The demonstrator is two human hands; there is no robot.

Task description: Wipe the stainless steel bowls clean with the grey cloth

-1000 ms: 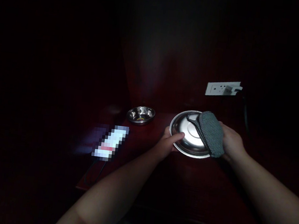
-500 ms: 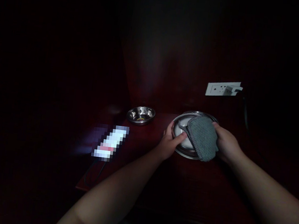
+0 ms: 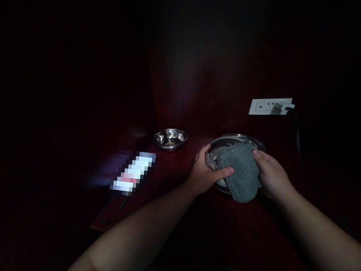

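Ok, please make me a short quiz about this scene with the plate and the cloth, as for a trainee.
1. True or false: the left hand grips the rim of the steel plate.
2. What does the right hand press on the plate? A) gray cloth B) a spoon C) a yellow sponge
3. Fill in: the small steel bowl stands to the ___ of the plate.
Key: 1 true; 2 A; 3 left.
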